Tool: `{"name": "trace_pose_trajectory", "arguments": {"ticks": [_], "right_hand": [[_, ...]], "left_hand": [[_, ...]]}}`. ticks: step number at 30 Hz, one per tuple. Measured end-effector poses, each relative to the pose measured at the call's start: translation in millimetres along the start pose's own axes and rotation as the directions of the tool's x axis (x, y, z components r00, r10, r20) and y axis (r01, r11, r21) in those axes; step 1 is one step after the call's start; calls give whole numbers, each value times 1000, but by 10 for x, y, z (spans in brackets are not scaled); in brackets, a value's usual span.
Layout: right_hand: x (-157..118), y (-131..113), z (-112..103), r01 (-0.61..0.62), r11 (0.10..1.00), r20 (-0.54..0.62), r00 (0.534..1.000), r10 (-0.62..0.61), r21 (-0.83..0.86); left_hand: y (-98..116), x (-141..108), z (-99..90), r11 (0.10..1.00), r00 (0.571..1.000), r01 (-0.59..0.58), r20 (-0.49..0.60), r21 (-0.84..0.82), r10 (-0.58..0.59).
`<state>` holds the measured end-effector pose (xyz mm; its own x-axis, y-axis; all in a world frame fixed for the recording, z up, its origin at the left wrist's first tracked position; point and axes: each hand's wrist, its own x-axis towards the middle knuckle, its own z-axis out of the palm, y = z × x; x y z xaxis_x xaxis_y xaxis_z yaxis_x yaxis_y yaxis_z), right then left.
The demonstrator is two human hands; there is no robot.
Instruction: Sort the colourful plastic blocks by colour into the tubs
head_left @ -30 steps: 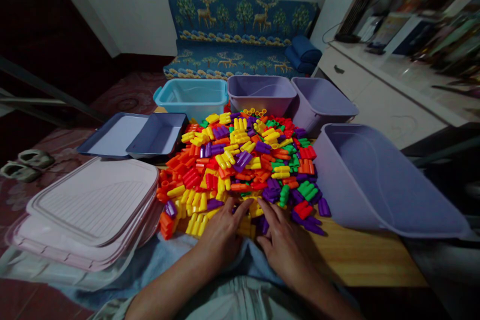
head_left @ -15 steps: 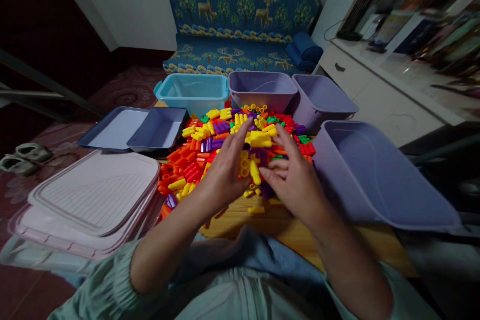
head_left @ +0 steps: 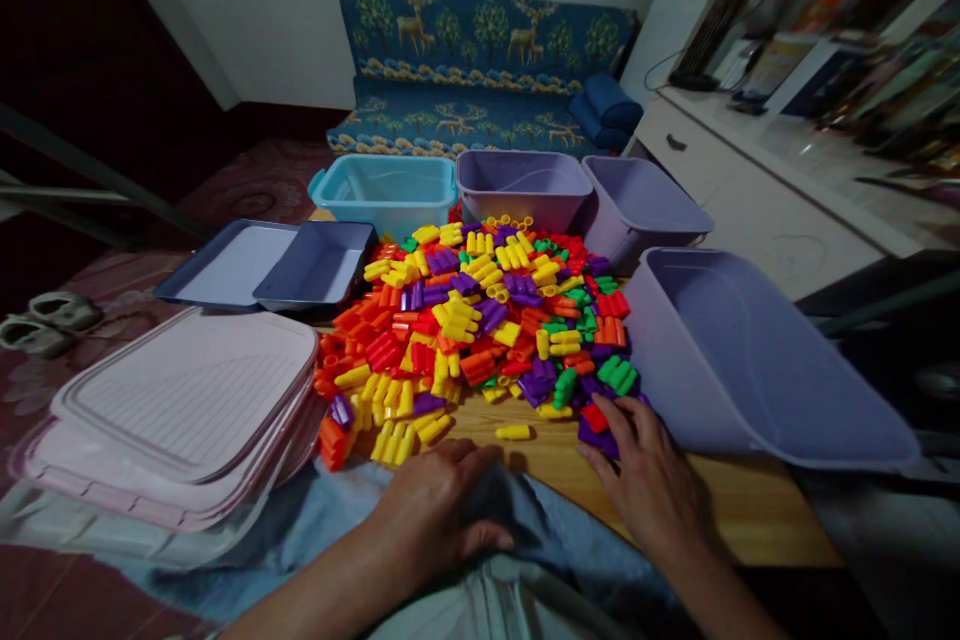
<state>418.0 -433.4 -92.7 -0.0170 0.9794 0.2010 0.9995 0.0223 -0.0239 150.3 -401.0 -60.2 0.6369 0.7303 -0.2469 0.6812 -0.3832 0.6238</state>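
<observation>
Cupping our right hand (head_left: 651, 472) around red and purple blocks (head_left: 598, 437) edging the pile (head_left: 459, 319), we cannot tell whether it grips; our left hand (head_left: 439, 500), thumb spread wide, hovers beside a yellow block (head_left: 514, 432).

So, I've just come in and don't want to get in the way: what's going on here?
A person has both hands at a big pile of colourful plastic pieces on a wooden table. The right hand is around a red piece and some purple ones at the pile's near right; whether it grips them isn't clear. The left hand is at the near edge, close to a lone yellow piece.
</observation>
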Motion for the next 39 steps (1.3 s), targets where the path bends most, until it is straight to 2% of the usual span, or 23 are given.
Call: {"name": "trace_pose_trajectory", "arguments": {"ticks": [2, 5, 7, 9, 11, 13, 15, 17, 18, 19, 21, 22, 24, 25, 28, 31, 33, 35, 37, 39], "right_hand": [[-1, 30, 64, 60, 998, -24, 998, -59, 4], [59, 101, 69, 160, 983, 5, 987, -161, 85], [168, 124, -12, 170, 972, 28, 984, -177, 163], [352, 89, -163, 130, 963, 10, 991, -136, 235], [581, -8, -357, 99, 940, -97, 993, -71, 328], [770, -139, -547, 123, 913, -272, 962, -14, 389], [814, -264, -683, 164, 900, -322, 946, -28, 403], [657, -349, -730, 161, 907, -196, 977, -90, 389], [511, -369, -714, 144, 920, -61, 990, -131, 364], [335, -374, -676, 126, 941, 93, 982, -162, 314], [-47, -341, -551, 104, 971, 291, 942, -165, 213], [-222, -306, -480, 107, 977, 356, 920, -167, 184], [-487, -214, -356, 74, 986, 409, 904, -129, 148], [-568, -159, -315, 40, 983, 418, 901, -113, 181], [-624, 22, -292, -174, 905, 426, 905, -9, 388], [-524, 175, -400, -374, 725, 404, 903, 144, 578], [-443, 220, -516, -416, 655, 350, 906, 239, 630], [-379, 213, -643, -425, 657, 244, 903, 353, 623], [-333, 181, -763, -421, 707, 82, 884, 461, 568], [-293, 165, -854, -411, 770, -64, 863, 501, 489]], "left_hand": [[21, 76, 73, 999, 1000, 22, 21, 31, -22], [23, 173, 110, 999, 999, 29, 31, 42, -30], [13, 200, 110, 1000, 999, 23, 31, -6, -22], [6, 214, 97, 995, 1000, -16, 26, -103, 19], [7, 235, 80, 978, 995, -95, -7, -188, 96], [6, 269, 70, 956, 980, -197, -58, -218, 189], [-7, 302, 77, 949, 968, -249, -92, -196, 235], [-38, 321, 104, 958, 970, -238, -98, -161, 225], [-58, 325, 122, 963, 972, -226, -100, -148, 213], [-78, 327, 142, 965, 972, -222, -110, -139, 208], [-112, 329, 176, 964, 964, -238, -148, -122, 220], [-123, 331, 188, 961, 958, -253, -165, -113, 233], [-130, 342, 200, 954, 948, -280, -185, -106, 258], [-128, 348, 201, 951, 947, -288, -183, -112, 265], [-102, 357, 183, 964, 969, -222, -145, -149, 201], [-38, 349, 117, 974, 990, -121, -95, -192, 104], [30, 348, 45, 963, 985, -148, -125, -226, 122], [108, 365, -31, 946, 963, -214, -213, -244, 163], [176, 405, -87, 931, 935, -268, -299, -248, 190], [216, 465, -106, 917, 915, -308, -342, -253, 213]]}}
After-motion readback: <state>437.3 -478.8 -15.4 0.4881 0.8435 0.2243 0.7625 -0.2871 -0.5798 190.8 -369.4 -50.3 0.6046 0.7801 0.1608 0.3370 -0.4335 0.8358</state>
